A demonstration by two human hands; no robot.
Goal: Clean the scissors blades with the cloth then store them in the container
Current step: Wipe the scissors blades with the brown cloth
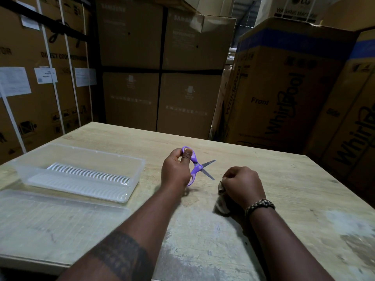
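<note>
My left hand (176,169) holds purple-handled scissors (197,167) by the finger loops, just above the wooden table (294,199). The blades are spread apart and point right. My right hand (242,184) is closed on a crumpled grey cloth (221,202) that touches the table, a short gap to the right of the blade tips. A clear plastic container (129,187) with a white ribbed insert stands open at the left of the table.
The container's clear lid (60,218) lies flat in front of the container, near the table's left front edge. Tall cardboard appliance boxes (284,94) stand close behind and on both sides of the table.
</note>
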